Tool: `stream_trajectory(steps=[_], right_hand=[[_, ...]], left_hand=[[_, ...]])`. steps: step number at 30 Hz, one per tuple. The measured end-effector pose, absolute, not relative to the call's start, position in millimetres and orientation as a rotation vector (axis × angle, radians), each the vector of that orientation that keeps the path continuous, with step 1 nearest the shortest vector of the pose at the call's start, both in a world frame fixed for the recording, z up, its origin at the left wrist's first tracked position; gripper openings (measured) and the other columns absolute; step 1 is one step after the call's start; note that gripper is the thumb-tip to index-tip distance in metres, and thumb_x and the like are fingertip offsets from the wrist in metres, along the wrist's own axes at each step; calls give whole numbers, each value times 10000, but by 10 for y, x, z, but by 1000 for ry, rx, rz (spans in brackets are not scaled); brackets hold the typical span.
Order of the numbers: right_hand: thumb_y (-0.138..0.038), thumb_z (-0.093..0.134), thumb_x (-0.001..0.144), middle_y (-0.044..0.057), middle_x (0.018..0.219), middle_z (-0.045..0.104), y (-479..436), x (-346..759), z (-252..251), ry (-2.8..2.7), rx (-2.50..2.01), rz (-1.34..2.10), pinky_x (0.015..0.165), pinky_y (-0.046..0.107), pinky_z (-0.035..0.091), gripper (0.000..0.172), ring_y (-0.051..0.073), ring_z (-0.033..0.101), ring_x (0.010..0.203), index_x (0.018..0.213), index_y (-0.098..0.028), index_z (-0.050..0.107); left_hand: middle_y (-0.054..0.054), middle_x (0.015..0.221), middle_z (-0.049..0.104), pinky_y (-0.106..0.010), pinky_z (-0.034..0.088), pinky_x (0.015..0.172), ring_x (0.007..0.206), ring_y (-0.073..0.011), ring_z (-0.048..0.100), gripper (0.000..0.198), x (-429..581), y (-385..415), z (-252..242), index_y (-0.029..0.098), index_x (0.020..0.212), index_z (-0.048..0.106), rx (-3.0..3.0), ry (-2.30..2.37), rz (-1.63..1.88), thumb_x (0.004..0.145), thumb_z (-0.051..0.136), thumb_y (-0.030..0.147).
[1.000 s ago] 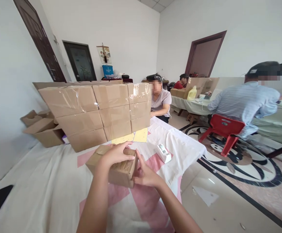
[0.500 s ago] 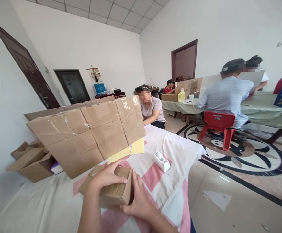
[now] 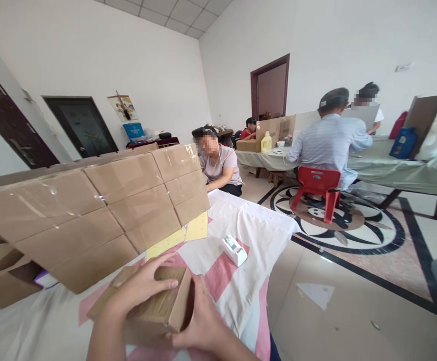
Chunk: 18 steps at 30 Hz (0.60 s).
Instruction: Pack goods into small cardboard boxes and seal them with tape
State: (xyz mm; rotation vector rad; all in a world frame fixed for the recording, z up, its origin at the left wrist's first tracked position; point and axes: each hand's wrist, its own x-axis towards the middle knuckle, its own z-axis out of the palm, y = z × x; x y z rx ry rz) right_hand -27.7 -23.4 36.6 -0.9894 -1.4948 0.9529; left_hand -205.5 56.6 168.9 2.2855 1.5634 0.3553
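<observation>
A small brown cardboard box (image 3: 163,306) is held between both my hands just above the cloth-covered table (image 3: 241,220). My left hand (image 3: 137,287) lies over the box's top, fingers curled round its taped edge. My right hand (image 3: 199,323) presses against the box's right end from below. Right behind the box rises a stack of sealed, taped cardboard boxes (image 3: 128,200), three layers high.
A white tape dispenser (image 3: 234,249) lies on the table to the right of the box. Open empty cartons (image 3: 0,273) sit at far left. A person (image 3: 218,163) sits behind the stack. Others sit at a green-covered table (image 3: 391,168) with a red chair (image 3: 318,185) across the tiled floor.
The view has swung left and up, so the box, hands and stack sit lower and further left in the picture. Both hands keep the same hold on the box.
</observation>
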Motion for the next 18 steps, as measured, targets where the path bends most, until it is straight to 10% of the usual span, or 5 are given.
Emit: stream_trajectory(steps=[5, 10, 18], right_hand=[[-326, 904, 542, 101, 1344, 529, -273, 240, 485, -1414, -1051, 799, 960, 490, 564, 1098, 358, 605, 1163, 1490, -312, 351], [-438, 856, 638, 145, 1357, 513, 279, 1097, 820, -1137, -1245, 481, 751, 424, 588, 973, 345, 593, 1134, 1449, -289, 339], [-482, 813, 617, 214, 1325, 498, 2360, 1919, 729, -1111, -1626, 89, 1127, 542, 431, 857, 376, 478, 1270, 1294, -125, 427]], left_hand=[[-76, 1532, 568, -720, 182, 1234, 1446, -433, 453, 569, -2206, 722, 1711, 352, 1342, 650, 2365, 1868, 917, 875, 553, 661], [-50, 1370, 660, -598, 407, 1165, 1357, -385, 552, 452, -2551, 1125, 1413, 333, 1139, 682, 1876, 1981, 1473, 838, 599, 659], [-12, 742, 669, -309, 473, 698, 787, -241, 647, 301, -2283, 1509, 280, 250, 803, 614, 1759, 1990, 836, 848, 527, 534]])
